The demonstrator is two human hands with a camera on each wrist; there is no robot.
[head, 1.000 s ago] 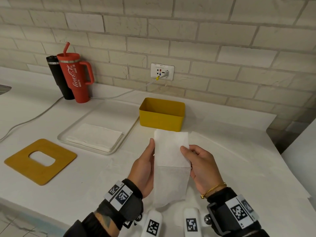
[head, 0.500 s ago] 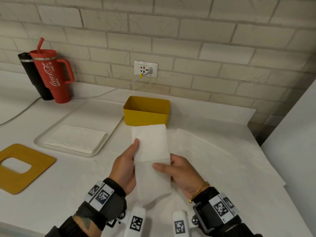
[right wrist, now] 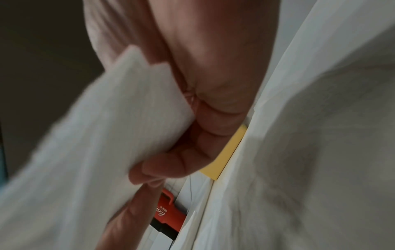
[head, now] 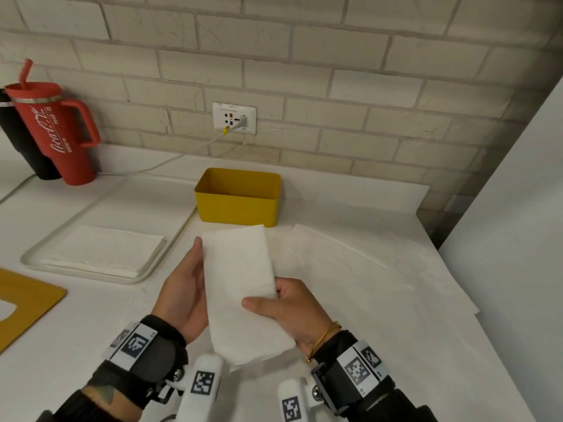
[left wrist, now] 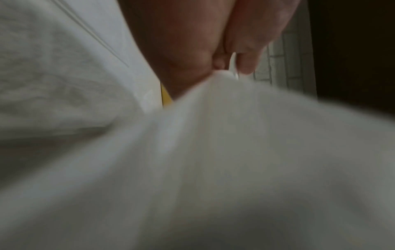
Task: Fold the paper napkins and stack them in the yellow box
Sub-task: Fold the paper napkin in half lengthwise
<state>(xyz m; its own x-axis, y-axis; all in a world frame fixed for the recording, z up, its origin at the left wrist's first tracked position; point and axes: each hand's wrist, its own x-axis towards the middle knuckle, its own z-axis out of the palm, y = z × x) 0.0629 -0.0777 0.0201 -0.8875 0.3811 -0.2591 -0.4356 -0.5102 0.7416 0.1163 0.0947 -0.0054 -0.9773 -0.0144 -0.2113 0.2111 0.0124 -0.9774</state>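
A white paper napkin, folded into a long strip, is held above the counter between both hands. My left hand grips its left edge, thumb on top. My right hand pinches its right edge, thumb across the top and fingers beneath. The wrist views show the napkin blurred, with the right hand's fingers curled under the napkin. The yellow box stands just beyond the napkin, its inside mostly hidden. A stack of napkins lies on a white tray at left.
A red tumbler and a black bottle stand at the back left by the brick wall. A yellow board lies at the left edge. White paper sheets cover the counter on the right. A cable runs from the socket.
The right hand has slid down the napkin's right edge toward me, its thumb now across the strip. The head view has shifted right and closer.
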